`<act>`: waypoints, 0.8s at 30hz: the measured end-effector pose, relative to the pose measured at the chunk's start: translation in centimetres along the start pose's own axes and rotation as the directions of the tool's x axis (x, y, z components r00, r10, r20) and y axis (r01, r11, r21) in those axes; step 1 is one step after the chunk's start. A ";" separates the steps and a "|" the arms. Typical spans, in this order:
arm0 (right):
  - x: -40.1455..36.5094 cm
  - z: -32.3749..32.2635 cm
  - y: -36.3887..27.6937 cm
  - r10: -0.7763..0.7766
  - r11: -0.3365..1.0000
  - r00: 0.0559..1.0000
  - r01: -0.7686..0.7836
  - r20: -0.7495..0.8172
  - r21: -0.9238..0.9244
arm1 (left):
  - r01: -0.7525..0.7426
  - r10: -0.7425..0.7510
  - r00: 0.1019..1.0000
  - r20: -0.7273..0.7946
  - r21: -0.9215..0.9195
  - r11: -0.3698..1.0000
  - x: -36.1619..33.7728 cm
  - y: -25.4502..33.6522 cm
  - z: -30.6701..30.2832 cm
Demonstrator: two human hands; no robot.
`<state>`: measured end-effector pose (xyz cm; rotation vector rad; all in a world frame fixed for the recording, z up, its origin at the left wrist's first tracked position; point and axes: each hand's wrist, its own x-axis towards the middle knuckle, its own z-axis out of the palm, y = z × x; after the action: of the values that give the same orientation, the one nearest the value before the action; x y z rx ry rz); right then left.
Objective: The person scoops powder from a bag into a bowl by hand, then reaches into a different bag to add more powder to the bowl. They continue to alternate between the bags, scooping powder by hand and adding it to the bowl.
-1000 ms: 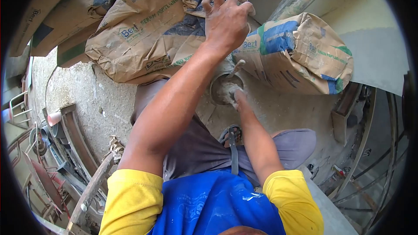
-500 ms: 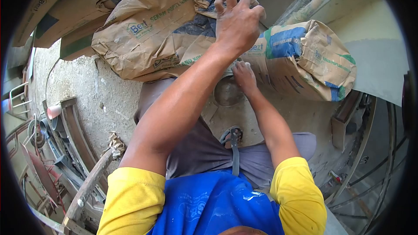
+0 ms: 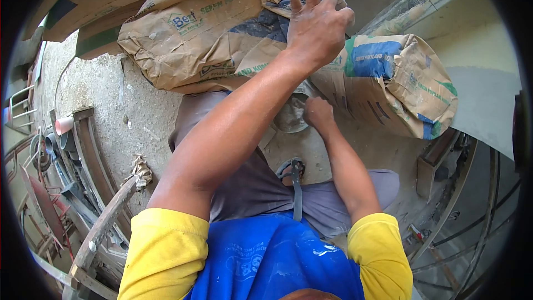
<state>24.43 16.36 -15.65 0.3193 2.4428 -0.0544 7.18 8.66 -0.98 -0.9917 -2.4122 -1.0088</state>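
Observation:
My left hand is over the upper end of a crumpled paper cement bag. Its fingers are bent and spaced apart, and nothing shows between them. My right hand is closed at the right rim of a round grey container, between my legs. Its fingertips are hidden. The container stands below the bags, partly covered by my left forearm. To the right lies a second cement bag, close to both hands.
More paper bags are stacked at the upper left. A wooden pole, pipes and a pink cup are at the left. Metal bars and a wooden box are at the right. My sandaled foot is on the concrete floor.
My right hand has moved down from beside the bags and its fingers have closed at the container's rim. My left hand has shifted slightly right in view, still with bent fingers.

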 end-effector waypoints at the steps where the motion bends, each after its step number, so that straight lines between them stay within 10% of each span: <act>1: -0.6 0.1 -0.4 -0.011 1.000 1.000 0.012 -0.025 0.027 | -0.007 0.007 1.000 -0.004 0.004 1.000 0.1 0.0 0.0; 24: -0.8 5.4 -1.3 0.027 0.980 0.999 -0.022 -0.021 0.197 | -0.045 0.044 0.997 -0.059 -0.005 0.999 0.1 -0.3 0.3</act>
<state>28.04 14.25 -19.37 0.4394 2.4604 -0.2848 6.87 8.72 -1.29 -0.9998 -2.3307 -1.0165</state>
